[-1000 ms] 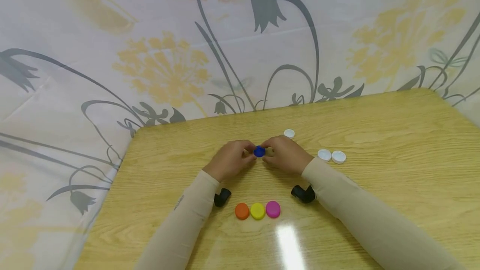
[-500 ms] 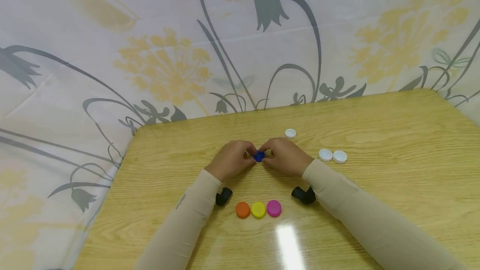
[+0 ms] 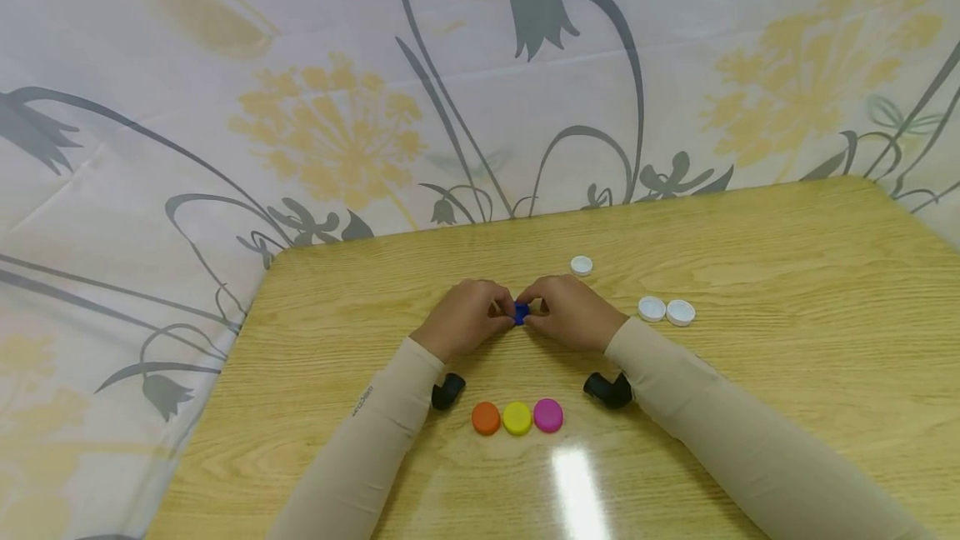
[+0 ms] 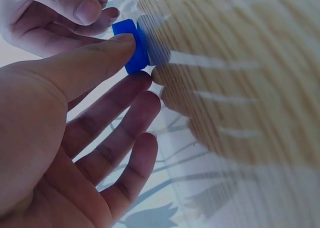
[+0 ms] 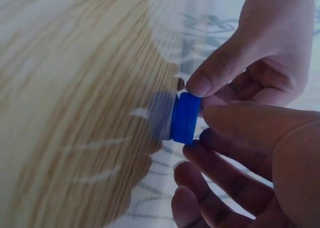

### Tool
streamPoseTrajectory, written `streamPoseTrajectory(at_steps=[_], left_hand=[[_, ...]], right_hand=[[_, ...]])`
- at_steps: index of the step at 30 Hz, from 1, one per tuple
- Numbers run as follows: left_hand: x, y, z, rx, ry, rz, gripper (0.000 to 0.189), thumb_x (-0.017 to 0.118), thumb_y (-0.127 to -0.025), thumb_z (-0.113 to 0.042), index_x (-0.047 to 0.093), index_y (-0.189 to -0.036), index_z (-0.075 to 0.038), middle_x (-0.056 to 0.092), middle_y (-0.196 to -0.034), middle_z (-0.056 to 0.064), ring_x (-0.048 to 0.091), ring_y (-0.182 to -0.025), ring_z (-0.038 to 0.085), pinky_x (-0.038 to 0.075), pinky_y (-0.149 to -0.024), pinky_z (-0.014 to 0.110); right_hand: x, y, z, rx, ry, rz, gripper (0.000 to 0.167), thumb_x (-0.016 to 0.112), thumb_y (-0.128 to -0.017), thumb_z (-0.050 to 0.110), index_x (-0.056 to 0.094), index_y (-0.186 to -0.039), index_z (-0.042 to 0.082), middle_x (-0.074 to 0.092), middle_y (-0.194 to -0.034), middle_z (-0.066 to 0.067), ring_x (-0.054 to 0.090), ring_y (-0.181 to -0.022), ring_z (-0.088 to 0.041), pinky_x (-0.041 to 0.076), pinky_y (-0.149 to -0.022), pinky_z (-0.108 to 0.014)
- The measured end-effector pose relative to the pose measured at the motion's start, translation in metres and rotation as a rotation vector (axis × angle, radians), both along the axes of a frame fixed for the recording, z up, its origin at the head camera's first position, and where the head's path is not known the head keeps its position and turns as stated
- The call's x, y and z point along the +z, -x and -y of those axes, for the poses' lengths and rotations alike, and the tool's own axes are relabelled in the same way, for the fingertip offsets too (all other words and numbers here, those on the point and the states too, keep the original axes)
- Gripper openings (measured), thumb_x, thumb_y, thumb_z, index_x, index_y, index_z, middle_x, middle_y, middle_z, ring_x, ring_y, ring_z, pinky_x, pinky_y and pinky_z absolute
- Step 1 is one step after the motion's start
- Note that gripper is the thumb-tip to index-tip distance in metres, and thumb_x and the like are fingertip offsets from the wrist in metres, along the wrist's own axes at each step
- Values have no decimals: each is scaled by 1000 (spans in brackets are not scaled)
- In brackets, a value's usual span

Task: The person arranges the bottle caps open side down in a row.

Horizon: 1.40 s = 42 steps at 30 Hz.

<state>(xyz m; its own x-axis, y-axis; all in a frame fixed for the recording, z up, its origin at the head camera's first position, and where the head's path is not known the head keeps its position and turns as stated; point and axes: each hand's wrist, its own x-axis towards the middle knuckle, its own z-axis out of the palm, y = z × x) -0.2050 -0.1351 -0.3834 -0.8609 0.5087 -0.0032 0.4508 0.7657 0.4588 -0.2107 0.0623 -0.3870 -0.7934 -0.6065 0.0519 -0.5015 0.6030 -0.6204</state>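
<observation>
A small blue round plastic cap (image 3: 521, 313) is between both hands near the middle of the table. From its left side my left hand (image 3: 467, 319) pinches it; the left wrist view shows the thumb on the blue cap (image 4: 138, 59) and the index fingertip at its edge. Opposite, my right hand (image 3: 570, 312) pinches the other side with thumb and index finger. Ridges run along the side of the blue cap (image 5: 187, 117) in the right wrist view, and a narrower lower part faces the wood, close over the table. The fingers hide much of it from the head view.
Nearer the body, orange (image 3: 486, 418), yellow (image 3: 517, 418) and magenta (image 3: 548, 415) caps lie in a row on the wooden table (image 3: 750, 440). Two white round pieces (image 3: 652, 309) sit right of the hands, another white piece (image 3: 581, 265) behind. Patterned cloth (image 3: 337, 107) hangs behind the table.
Both hands have brought the blue cap slightly down and toward the body, and the fingers now cover more of it. The other caps and white pieces stay in place.
</observation>
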Motion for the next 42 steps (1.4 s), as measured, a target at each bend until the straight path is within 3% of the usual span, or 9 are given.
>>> streamPoseTrajectory(at_steps=[7,15,24,29,37,42], left_hand=[[3,-1,0,-21,-19,-17,4,73,-93,-14,73,-88,-14,73,-94,0,66,-86,12,55,-80,27],[12,-4,2,-15,-55,-55,5,70,-95,-18,74,-93,-16,73,-97,-2,65,-93,13,54,-85,30],[22,-8,6,-28,-126,-177,4,72,-93,-17,72,-96,-14,72,-101,0,68,-97,18,56,-89,34],[24,-8,6,-37,-170,-211,8,73,-92,-16,70,-98,-12,71,-100,2,69,-97,23,57,-87,39],[25,-7,6,6,-206,-238,13,71,-94,-17,68,-106,-12,75,-102,1,72,-93,17,57,-86,38],[25,-6,6,41,-256,-217,20,64,-99,-21,66,-115,-9,76,-101,4,72,-92,18,58,-85,37]], right_hand=[[2,1,-2,-19,10,-4,25,70,-91,7,73,-116,2,74,-106,-8,61,-76,-9,51,-70,-26],[7,1,-4,-56,65,-41,23,70,-92,11,74,-114,5,76,-107,-7,67,-87,-16,56,-74,-29],[17,-5,-7,-84,170,-52,29,68,-96,16,70,-123,5,75,-109,-8,70,-90,-18,59,-77,-34],[18,-5,-8,-95,214,-63,31,68,-96,15,69,-125,3,74,-114,-10,70,-92,-19,59,-80,-35],[19,-5,-9,-118,260,-89,29,64,-99,18,70,-124,4,73,-118,-11,70,-98,-22,58,-83,-38],[18,-4,-9,-114,287,-83,28,59,-102,20,71,-123,5,73,-120,-10,70,-101,-22,58,-84,-39]])
